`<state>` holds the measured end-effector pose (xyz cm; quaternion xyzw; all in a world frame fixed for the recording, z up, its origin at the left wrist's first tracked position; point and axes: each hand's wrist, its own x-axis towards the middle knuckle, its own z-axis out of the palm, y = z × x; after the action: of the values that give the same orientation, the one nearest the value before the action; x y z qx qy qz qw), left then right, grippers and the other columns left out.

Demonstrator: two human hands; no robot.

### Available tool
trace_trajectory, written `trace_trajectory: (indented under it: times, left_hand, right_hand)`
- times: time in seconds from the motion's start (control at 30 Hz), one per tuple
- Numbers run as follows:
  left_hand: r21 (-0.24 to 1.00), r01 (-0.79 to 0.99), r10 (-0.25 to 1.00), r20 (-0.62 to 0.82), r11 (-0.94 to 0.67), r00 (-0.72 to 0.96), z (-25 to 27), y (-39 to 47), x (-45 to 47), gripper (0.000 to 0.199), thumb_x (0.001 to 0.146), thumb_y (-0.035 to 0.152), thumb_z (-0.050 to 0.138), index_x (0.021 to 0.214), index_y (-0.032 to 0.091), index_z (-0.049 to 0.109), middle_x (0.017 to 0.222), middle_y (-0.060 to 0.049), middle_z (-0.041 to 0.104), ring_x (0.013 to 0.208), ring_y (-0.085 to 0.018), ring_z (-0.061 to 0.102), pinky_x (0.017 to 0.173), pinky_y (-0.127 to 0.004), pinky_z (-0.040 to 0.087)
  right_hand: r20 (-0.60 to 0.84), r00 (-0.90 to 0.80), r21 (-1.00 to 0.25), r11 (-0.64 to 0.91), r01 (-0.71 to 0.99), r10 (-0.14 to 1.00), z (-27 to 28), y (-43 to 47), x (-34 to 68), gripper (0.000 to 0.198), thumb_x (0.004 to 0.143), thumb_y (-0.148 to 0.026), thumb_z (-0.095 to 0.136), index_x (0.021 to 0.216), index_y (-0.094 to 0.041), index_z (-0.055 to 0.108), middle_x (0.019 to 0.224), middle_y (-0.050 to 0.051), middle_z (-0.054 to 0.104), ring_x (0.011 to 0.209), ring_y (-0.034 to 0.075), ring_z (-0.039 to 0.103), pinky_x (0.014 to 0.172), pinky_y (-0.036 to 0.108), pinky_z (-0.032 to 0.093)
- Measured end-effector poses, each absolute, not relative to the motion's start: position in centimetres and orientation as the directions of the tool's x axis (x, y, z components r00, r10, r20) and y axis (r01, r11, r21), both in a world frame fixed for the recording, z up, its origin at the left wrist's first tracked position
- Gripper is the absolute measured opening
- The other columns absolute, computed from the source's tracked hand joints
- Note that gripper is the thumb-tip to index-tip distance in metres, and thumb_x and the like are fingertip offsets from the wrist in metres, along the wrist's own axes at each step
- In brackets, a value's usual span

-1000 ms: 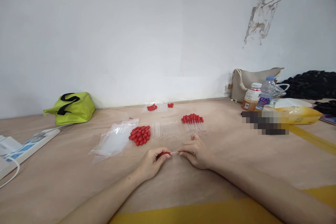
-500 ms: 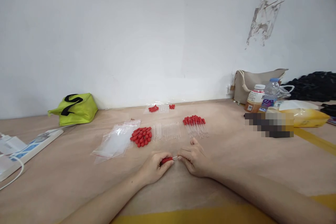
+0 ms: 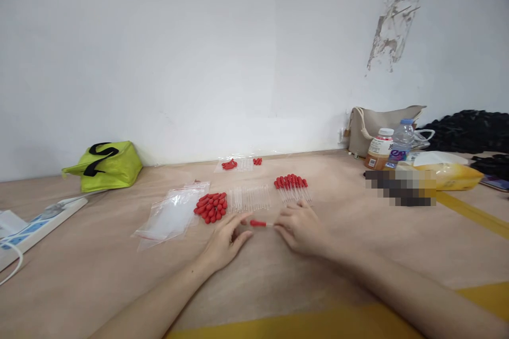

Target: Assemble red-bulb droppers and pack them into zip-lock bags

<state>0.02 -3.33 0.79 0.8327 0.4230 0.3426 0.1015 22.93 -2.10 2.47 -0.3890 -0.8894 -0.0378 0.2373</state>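
My right hand [image 3: 300, 228] pinches the clear tube end of a dropper [image 3: 258, 223], whose red rubber bulb points left. Close to that bulb, my left hand [image 3: 227, 238] has its thumb and fingers apart and holds nothing. A pile of loose red bulbs [image 3: 210, 207] lies just beyond the left hand. Beside it, clear glass tubes [image 3: 249, 198] lie in a row. Several assembled droppers [image 3: 291, 183], bulbs away from me, lie side by side beyond the right hand.
Clear zip bags [image 3: 175, 212] lie left of the bulbs. Near the wall is another bag [image 3: 238, 164] with red pieces. A green bag [image 3: 109, 166] and a power strip [image 3: 43, 228] are left; bottles [image 3: 379, 148], a grey bag [image 3: 358, 135] and a yellow packet [image 3: 457, 176] are right.
My left hand has let go of the red bulb and opened, moving slightly left. My right hand, holding the dropper by its tube, has moved a little away from me.
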Motion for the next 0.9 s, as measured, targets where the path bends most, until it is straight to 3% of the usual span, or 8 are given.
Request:
trace_trajectory:
  times: [0.13, 0.23, 0.47, 0.77, 0.9]
  left_hand:
    - [0.450, 0.669, 0.802, 0.411, -0.592, 0.433, 0.8, -3.2, 0.0, 0.022, 0.082, 0.025, 0.049, 0.102, 0.021, 0.056, 0.083, -0.002, 0.056, 0.064, -0.012, 0.051, 0.063, -0.025, 0.044]
    - [0.438, 0.655, 0.787, 0.370, -0.616, 0.493, 1.0, -3.2, 0.1, 0.018, 0.084, 0.023, 0.044, 0.092, 0.020, 0.060, 0.084, -0.003, 0.055, 0.073, -0.014, 0.053, 0.066, -0.026, 0.043]
    - [0.445, 0.632, 0.773, 0.354, -0.635, 0.527, 1.0, -3.1, 0.0, 0.018, 0.083, 0.021, 0.045, 0.096, 0.021, 0.057, 0.088, -0.003, 0.055, 0.076, -0.014, 0.052, 0.067, -0.026, 0.042]
    - [0.454, 0.619, 0.767, 0.372, -0.641, 0.523, 0.8, -3.1, 0.1, 0.017, 0.083, 0.022, 0.045, 0.095, 0.021, 0.058, 0.088, -0.004, 0.055, 0.076, -0.015, 0.052, 0.068, -0.027, 0.042]
    - [0.447, 0.625, 0.768, 0.379, -0.640, 0.516, 0.7, -3.1, 0.0, 0.017, 0.082, 0.022, 0.046, 0.095, 0.021, 0.058, 0.088, -0.003, 0.055, 0.075, -0.015, 0.053, 0.066, -0.027, 0.042]
  right_hand:
    - [0.415, -0.291, -0.445, 0.471, 0.762, 0.862, 3.3, 1.8, 23.5, 0.021, 0.080, -0.028, 0.043, 0.089, -0.021, 0.061, 0.079, 0.002, 0.065, 0.073, 0.014, 0.055, 0.066, 0.026, 0.030]
    - [0.394, -0.100, -0.524, 0.312, 0.792, 0.914, 3.5, 4.8, 22.6, 0.021, 0.076, -0.032, 0.047, 0.090, -0.020, 0.058, 0.077, 0.001, 0.065, 0.074, 0.015, 0.055, 0.066, 0.026, 0.030]
    - [0.347, 0.028, -0.386, 0.115, 0.915, 0.938, 1.3, 7.8, 19.5, 0.021, 0.081, -0.032, 0.040, 0.080, -0.020, 0.057, 0.075, 0.003, 0.064, 0.075, 0.019, 0.056, 0.075, 0.034, 0.023]
    - [0.327, -0.058, -0.251, 0.146, 0.957, 0.943, 1.2, 7.4, 19.3, 0.027, 0.083, -0.030, 0.035, 0.083, -0.018, 0.059, 0.086, 0.008, 0.065, 0.079, 0.020, 0.057, 0.075, 0.036, 0.023]
    - [0.237, -0.057, -0.182, 0.102, 0.978, 0.970, 2.0, 7.2, 18.7, 0.027, 0.079, -0.028, 0.037, 0.084, -0.016, 0.062, 0.086, 0.011, 0.065, 0.081, 0.022, 0.058, 0.077, 0.039, 0.023]
